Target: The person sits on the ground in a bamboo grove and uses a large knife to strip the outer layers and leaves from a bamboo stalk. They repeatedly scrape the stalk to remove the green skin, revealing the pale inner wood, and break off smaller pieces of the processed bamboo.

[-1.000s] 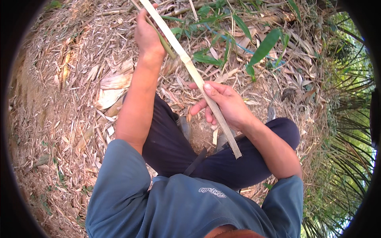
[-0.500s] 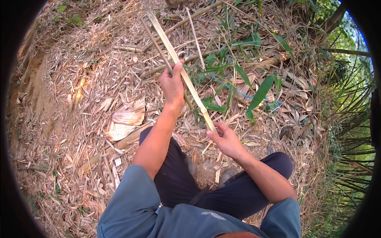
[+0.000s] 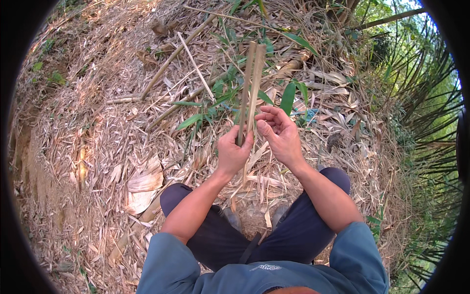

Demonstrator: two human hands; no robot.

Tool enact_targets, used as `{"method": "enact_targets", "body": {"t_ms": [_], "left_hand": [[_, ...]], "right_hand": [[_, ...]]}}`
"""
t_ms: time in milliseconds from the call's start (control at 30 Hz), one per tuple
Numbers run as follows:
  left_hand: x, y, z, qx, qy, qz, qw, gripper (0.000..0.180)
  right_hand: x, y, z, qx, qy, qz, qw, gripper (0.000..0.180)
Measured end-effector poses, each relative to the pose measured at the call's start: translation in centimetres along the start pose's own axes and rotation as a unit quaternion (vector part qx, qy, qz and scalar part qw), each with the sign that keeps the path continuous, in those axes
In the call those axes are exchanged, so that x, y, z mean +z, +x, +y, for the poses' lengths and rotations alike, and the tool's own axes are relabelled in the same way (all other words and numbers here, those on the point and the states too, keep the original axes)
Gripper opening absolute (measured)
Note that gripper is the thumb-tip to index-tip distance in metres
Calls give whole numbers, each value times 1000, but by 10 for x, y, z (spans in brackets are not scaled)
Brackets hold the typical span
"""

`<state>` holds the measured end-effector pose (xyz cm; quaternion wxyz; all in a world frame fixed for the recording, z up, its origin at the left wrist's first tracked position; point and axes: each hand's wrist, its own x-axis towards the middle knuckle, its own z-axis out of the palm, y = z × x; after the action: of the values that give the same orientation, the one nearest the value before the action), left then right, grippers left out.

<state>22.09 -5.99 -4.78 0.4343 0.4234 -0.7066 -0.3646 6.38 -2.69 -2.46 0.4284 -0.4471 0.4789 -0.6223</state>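
My left hand (image 3: 233,153) is closed round two split bamboo strips. The darker strip (image 3: 246,85) and the paler strip (image 3: 256,73) stand side by side, their upper ends angled up and away from me. A little space shows between them above my fingers. Just right of the paler strip is my right hand (image 3: 283,139), its fingers loosely bent and apart, with nothing seen in them. The fingertips come close to the strip, and I cannot tell whether they touch it.
Dry bamboo leaves and shavings cover the ground. Ahead lie a thin pale strip (image 3: 196,66), a bamboo pole (image 3: 176,55) and green leaves (image 3: 288,98). A broad dry sheath (image 3: 145,186) lies left of my knees. Bamboo stems (image 3: 435,142) crowd the right side.
The strips have swung from leaning left to nearly upright and come nearer me. My left hand has moved down and right. My right hand has let go of the strip's lower end and risen.
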Motion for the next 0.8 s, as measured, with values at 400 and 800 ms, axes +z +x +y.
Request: {"method": "enact_targets", "body": {"t_ms": [400, 800], "left_hand": [[19, -10, -2, -47, -67, -33, 996, 24], [19, -3, -78, -305, -44, -9, 951, 26]], "right_hand": [[-11, -4, -9, -24, -84, 61, 994, 24], [-23, 3, -9, 37, -51, 4, 998, 28]]}}
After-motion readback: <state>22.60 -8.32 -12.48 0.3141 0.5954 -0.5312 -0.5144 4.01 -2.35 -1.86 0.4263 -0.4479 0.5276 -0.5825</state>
